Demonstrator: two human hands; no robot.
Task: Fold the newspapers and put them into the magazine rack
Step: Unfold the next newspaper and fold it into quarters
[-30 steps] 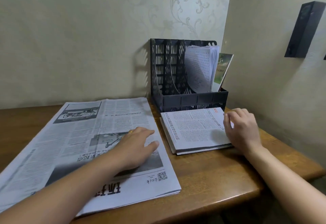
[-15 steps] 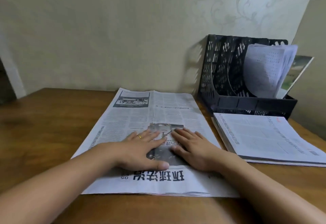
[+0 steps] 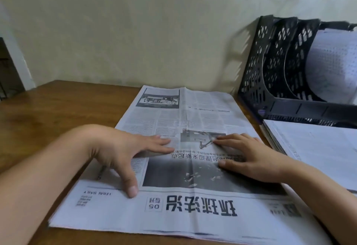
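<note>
A large newspaper point(image 3: 193, 113) lies flat on the wooden table point(image 3: 54, 109), its headline upside down toward me. My left hand point(image 3: 123, 152) rests palm down on its left half, fingers spread. My right hand point(image 3: 249, 159) presses flat on its right half, fingertips near the middle crease. A folded newspaper point(image 3: 316, 146) lies to the right, in front of the black mesh magazine rack point(image 3: 274, 71). The rack stands against the wall and holds white papers point(image 3: 334, 67) in its right slot.
The wall runs close behind the table. A dark object point(image 3: 7, 71) stands at the far left past the table's edge. Bare wood shows left of the big newspaper.
My right hand left the folded newspaper and came onto the big one beside my left. Since then both hands have slid slightly apart and the view has moved closer and left.
</note>
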